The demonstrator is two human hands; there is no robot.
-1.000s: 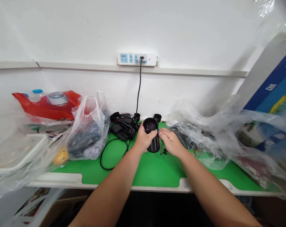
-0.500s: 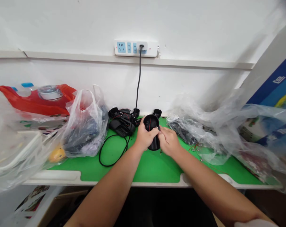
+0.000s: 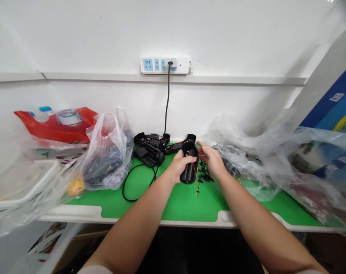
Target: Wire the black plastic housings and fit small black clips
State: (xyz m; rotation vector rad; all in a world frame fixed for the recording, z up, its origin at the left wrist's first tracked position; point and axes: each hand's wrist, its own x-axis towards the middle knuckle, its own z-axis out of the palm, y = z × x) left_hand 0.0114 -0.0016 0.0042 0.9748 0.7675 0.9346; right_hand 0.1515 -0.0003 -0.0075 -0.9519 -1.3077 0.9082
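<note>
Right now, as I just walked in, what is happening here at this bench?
One person is working here with bare hands. Their left hand grips a black plastic housing with a thin red wire running along it. Their right hand is open beside the housing, and small black parts lie just below it on the green mat. More black plastic pieces with wires sit further back, near a clear plastic bag of dark items.

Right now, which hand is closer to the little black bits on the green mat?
Right. The right hand is right by the little black bits; the left hand is farther, across the black casing it holds.
</note>
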